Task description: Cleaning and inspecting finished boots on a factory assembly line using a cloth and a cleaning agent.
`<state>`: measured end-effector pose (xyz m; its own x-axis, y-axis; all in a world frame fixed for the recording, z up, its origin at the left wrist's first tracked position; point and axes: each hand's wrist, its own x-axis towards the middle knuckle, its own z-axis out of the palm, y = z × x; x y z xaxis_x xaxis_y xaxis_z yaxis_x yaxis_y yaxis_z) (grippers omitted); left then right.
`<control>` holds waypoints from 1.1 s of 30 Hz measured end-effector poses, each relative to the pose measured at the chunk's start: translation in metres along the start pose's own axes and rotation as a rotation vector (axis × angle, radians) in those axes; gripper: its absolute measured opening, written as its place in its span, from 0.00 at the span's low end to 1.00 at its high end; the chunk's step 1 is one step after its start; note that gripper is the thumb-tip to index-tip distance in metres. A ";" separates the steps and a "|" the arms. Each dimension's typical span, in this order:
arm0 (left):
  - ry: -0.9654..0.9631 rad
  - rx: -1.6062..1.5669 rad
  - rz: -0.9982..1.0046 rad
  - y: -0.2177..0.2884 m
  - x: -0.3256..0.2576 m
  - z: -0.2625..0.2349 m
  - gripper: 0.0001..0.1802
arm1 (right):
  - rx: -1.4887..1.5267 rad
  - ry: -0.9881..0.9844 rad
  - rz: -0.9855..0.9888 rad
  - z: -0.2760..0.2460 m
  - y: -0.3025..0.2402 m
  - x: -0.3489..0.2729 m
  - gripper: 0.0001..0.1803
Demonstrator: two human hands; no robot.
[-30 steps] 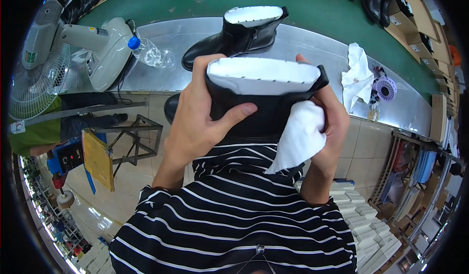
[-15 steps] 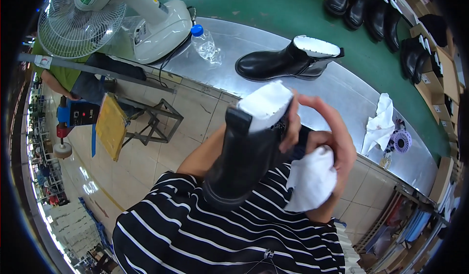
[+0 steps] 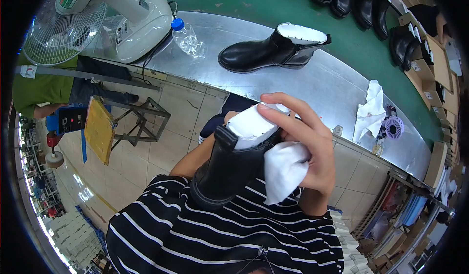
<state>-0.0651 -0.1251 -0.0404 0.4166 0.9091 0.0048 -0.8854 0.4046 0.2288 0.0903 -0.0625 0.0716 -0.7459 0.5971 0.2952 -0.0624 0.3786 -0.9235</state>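
Note:
A black ankle boot point(image 3: 222, 174) with a white-stuffed top is held up in front of my striped shirt, tilted, toe downward. My left hand point(image 3: 230, 116) is behind it, gripping it; most of its fingers are hidden by the boot. My right hand point(image 3: 310, 144) has a crumpled white cloth point(image 3: 286, 171) bunched under its palm and thumb. Its upper fingers reach over to the white stuffing point(image 3: 251, 125) at the boot's opening. A second black ankle boot point(image 3: 268, 51), also white inside, lies beyond on the metal bench top, its toe pointing left.
The metal bench point(image 3: 322, 86) carries a clear bottle point(image 3: 188, 42) with a blue cap, a fan point(image 3: 132, 29), a white cloth point(image 3: 370, 110) and a small purple fan point(image 3: 393, 127). Several black boots point(image 3: 364, 5) stand at the far right. At left, a person in green point(image 3: 44, 86) is near a yellow board point(image 3: 100, 130).
My right hand has turned and moved left with the cloth, its fingers now over the boot's top. The boot has shifted slightly left and down. The whole view has shifted a little.

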 end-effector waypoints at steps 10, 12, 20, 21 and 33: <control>0.004 0.366 -0.135 0.006 0.003 0.010 0.37 | 0.084 0.056 -0.024 -0.001 0.005 -0.007 0.31; -0.079 0.184 -0.012 -0.011 0.003 -0.013 0.36 | 0.102 0.054 -0.064 0.002 0.009 -0.009 0.30; -0.267 0.095 0.043 -0.001 0.009 -0.005 0.24 | 0.077 0.061 -0.055 0.001 0.013 -0.008 0.31; -0.262 0.097 0.047 0.001 0.005 -0.002 0.24 | 0.074 0.064 -0.006 0.003 0.008 -0.005 0.30; -0.378 0.403 0.093 0.027 0.021 0.016 0.43 | 0.444 0.144 0.414 -0.028 0.024 -0.047 0.37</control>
<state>-0.0770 -0.0971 -0.0185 0.4510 0.8100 0.3749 -0.8042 0.1867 0.5642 0.1423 -0.0612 0.0426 -0.6722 0.7325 -0.1079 -0.0796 -0.2164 -0.9731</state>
